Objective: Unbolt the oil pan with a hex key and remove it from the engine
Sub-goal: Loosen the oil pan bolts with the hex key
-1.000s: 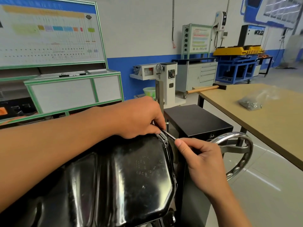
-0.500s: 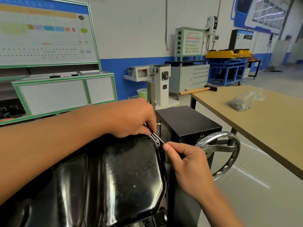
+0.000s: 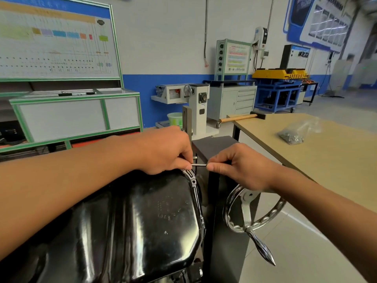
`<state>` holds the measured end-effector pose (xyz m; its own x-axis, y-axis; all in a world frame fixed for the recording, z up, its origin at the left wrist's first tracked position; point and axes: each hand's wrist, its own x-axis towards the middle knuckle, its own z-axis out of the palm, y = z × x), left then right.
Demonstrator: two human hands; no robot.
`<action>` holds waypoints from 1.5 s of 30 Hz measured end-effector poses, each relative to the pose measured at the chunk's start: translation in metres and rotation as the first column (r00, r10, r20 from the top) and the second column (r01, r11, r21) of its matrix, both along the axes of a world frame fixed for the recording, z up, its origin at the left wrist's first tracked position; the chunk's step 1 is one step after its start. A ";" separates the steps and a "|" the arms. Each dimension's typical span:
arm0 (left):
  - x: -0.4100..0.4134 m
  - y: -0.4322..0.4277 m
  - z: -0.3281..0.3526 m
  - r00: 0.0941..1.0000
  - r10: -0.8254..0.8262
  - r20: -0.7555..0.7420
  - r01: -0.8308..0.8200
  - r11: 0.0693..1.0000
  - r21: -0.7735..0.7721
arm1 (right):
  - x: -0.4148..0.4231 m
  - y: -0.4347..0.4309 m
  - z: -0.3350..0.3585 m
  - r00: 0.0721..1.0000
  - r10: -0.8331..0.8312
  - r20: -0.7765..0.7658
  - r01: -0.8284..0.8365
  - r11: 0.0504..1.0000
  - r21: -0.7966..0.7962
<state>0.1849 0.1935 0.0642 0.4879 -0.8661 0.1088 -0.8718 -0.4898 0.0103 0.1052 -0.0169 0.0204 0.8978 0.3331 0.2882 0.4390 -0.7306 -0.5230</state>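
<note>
Oil pan [image 3: 142,221]: glossy black, fills the lower middle of the head view, its domed underside facing the camera, with stamped marks on the flat face. Flange [image 3: 195,193] runs down the pan's right edge. It has one round bolt seat near the upper right corner; cannot tell whether a bolt sits in it. Hex key [image 3: 199,165]: only a short dark length of shaft shows, lying roughly level just above the pan's upper right corner, bridging the two hands. Left hand [image 3: 169,150]: forearm crosses over the pan's upper left; fingers are curled down and the fingertips pinch the key's left end, right at the pan corner. Right hand [image 3: 240,166]: just right of the pan's corner, clear of the pan; fingers folded, thumb and forefinger pinching the key's right end. The key tip and any bolt head are hidden under the left fingers. Handwheel [image 3: 234,205]: chromed, with a pointed crank handle, close beside the pan's right edge, below the right wrist. Black stand [image 3: 214,144]: box-shaped, directly behind the pan's upper right corner, behind the hands. Tabletop [image 3: 336,170]: tan, well to the right of the pan. On it are a clear plastic bag [image 3: 293,135] with small dark hardware inside and, at the far edge, a wooden-handled hammer [image 3: 238,118]. Beyond the pan to the upper left is a green-framed display board [image 3: 57,43] against the wall.
</note>
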 end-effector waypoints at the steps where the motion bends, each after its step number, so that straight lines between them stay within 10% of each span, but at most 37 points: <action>1: 0.000 -0.001 -0.001 1.000 0.007 -0.006 -0.007 1.000 -0.006 | 0.002 -0.002 0.001 1.000 0.028 -0.007 -0.028 1.000 0.002; 17: -0.012 -0.004 0.004 0.996 0.043 0.076 -0.051 0.993 0.103 | 0.026 -0.013 0.019 0.976 0.211 -0.053 -0.218 0.951 -0.218; 25: -0.010 0.000 -0.005 0.995 0.075 0.066 -0.074 0.997 -0.006 | 0.050 -0.005 0.058 0.873 0.430 0.230 -0.125 0.653 -0.747; 33: -0.004 -0.003 -0.006 0.964 0.111 -0.240 -0.173 0.951 -0.255 | 0.059 0.006 0.078 0.669 0.580 0.465 0.147 0.510 -0.848; 45: 0.011 0.040 0.031 0.982 0.106 -0.154 -0.135 0.972 -0.192 | 0.023 0.025 0.072 0.926 0.244 0.290 0.040 0.698 -0.715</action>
